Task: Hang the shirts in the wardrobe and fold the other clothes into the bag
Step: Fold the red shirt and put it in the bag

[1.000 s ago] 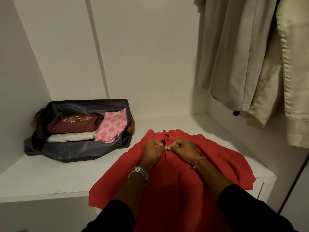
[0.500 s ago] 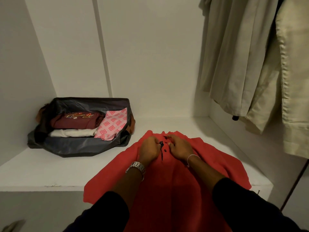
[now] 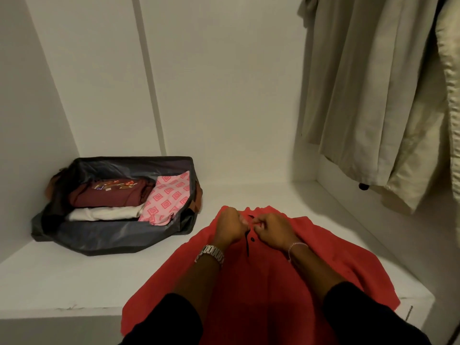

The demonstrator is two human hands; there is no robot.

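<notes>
A white wardrobe shelf carries a red polo shirt spread flat, its hem hanging over the front edge. Both hands meet at the collar: the left hand and right hand pinch the black-buttoned placket. To the left sits an open grey bag holding folded clothes. Beige garments hang at right.

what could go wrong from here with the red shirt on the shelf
1. The red shirt hangs over the front edge of the white shelf; if both hands let go it may slide off.
2. The left hand and right hand pinch the placket near the collar, by a dark button; a hard tug could strain it.
3. The open bag lies close by, so a sweeping sleeve might catch its rim.
</notes>
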